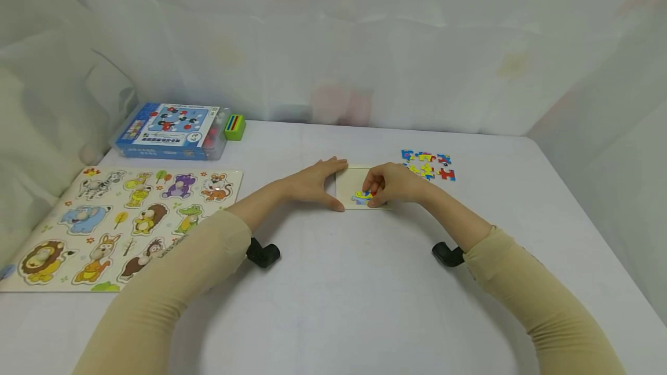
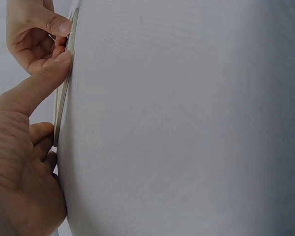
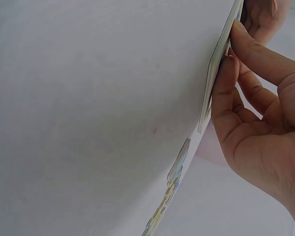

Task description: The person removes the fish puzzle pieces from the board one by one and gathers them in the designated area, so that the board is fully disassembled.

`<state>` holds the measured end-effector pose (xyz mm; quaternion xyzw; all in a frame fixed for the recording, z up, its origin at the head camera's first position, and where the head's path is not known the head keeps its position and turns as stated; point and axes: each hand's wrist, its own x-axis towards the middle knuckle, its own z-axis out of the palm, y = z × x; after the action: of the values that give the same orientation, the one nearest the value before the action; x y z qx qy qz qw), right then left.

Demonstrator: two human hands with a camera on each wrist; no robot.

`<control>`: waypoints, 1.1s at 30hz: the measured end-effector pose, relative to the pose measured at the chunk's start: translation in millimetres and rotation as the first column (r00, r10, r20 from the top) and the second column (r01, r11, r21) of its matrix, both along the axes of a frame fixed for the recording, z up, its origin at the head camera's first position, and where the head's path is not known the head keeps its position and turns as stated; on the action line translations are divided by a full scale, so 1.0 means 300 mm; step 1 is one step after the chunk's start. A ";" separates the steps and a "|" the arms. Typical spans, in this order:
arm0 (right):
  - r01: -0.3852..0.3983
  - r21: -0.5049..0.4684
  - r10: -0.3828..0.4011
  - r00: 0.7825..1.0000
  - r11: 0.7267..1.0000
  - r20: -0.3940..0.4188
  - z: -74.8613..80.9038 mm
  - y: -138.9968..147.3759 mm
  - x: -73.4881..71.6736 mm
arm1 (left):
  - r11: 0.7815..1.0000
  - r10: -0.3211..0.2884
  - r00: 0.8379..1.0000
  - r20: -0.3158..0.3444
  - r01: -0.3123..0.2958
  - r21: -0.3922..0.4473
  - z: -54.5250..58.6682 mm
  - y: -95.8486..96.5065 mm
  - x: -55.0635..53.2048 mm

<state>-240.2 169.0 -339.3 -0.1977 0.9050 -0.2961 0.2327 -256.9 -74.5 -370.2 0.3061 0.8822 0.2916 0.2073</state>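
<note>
A pale puzzle board (image 1: pixel 349 180) lies flat in the middle of the white table. My left hand (image 1: pixel 311 183) is spread at its left side, with thumb and fingers resting along the rim. Over the board's lower right part, my right hand (image 1: pixel 397 183) pinches a colourful jigsaw piece (image 1: pixel 359 198) between thumb and fingers; blue, yellow and red show, partly hidden by the fingertips. In the right wrist view, the board's edge (image 3: pixel 209 78) is seen side-on below the right thumb and fingers. The left wrist view shows the left thumb (image 2: pixel 51 73) on the near rim.
Several loose jigsaw pieces (image 1: pixel 427 171) lie right of the board. A large animal puzzle board (image 1: pixel 120 184) covers the left of the table. Behind it stand a blue box (image 1: pixel 172 132) and a small green block (image 1: pixel 235 127). Pale curtains (image 1: pixel 333 45) hang behind the table.
</note>
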 end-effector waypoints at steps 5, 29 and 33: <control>-0.002 -0.006 0.002 1.000 1.000 0.002 0.001 -0.001 0.001 | 1.000 -0.003 1.000 -0.006 0.003 -0.002 -0.001 0.000 0.000; 0.006 -0.035 -0.006 1.000 0.999 -0.006 -0.001 0.003 0.003 | 1.000 0.002 1.000 -0.008 -0.002 -0.005 -0.010 -0.002 -0.006; -0.003 -0.063 0.004 1.000 0.998 0.005 -0.006 0.008 -0.002 | 1.000 -0.001 1.000 -0.009 0.001 -0.003 -0.009 -0.002 -0.007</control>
<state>-240.8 171.3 -341.2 -0.2059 0.8943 -0.3245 0.2290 -258.9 -75.1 -373.0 0.3077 0.8834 0.2887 0.2037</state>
